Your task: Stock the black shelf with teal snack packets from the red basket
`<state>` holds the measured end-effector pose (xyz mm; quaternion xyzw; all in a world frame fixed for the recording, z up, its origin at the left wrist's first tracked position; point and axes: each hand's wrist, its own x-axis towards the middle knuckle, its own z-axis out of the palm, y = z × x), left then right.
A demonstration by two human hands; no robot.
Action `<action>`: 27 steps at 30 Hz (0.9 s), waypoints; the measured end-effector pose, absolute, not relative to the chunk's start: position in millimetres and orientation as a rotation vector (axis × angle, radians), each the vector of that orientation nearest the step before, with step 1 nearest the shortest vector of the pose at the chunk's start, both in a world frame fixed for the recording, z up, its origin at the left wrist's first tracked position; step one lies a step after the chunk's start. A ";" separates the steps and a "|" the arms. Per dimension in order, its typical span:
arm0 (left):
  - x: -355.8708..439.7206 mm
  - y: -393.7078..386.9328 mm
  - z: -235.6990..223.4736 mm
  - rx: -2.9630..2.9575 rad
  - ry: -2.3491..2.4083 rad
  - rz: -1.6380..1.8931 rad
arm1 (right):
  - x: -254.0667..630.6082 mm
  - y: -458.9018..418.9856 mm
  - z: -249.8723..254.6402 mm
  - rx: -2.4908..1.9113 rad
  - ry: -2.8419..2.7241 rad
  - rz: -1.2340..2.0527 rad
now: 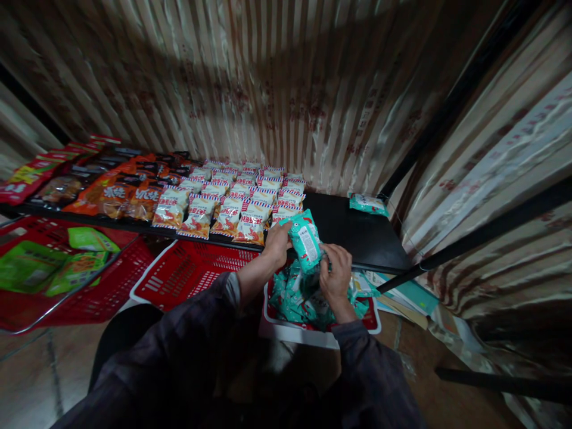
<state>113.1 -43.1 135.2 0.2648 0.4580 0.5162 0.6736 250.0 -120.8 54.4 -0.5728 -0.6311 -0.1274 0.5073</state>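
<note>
A teal snack packet [305, 241] with a white label is held up between my two hands, over the shelf's front edge. My left hand [277, 243] grips its upper left side, fingers closed. On its lower right edge my right hand [336, 271] is closed too, with the fingertips partly hidden. Below sits a red and white basket [378, 326] filled with more teal packets [290, 298]. One more teal packet [369, 204] lies at the back right of the black shelf [342, 229]. Rows of white and orange snack packets [252, 221] stand on the shelf just left of my hands.
Orange packets [123, 193] and red packets [38, 173] line the shelf's left part. Below are a red basket [179, 274] and another basket [129, 280] with green packets [33, 265]. A black post [447, 253] slants on the right, near flat papers [415, 295]. Striped curtain [268, 77] hangs behind.
</note>
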 end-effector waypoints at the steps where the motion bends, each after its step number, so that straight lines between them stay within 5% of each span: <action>1: 112.9 -42.2 135.9 0.602 1.036 1.158 | 249.2 -121.0 55.0 -1.364 -1.539 -0.316; 12: 105.6 -22.6 146.9 0.758 1.045 1.112 | 235.6 -124.0 54.6 -1.377 -1.780 -0.384; 27: 121.2 -44.8 154.6 0.858 0.885 0.989 | 243.7 -125.7 72.7 -1.377 -0.993 0.065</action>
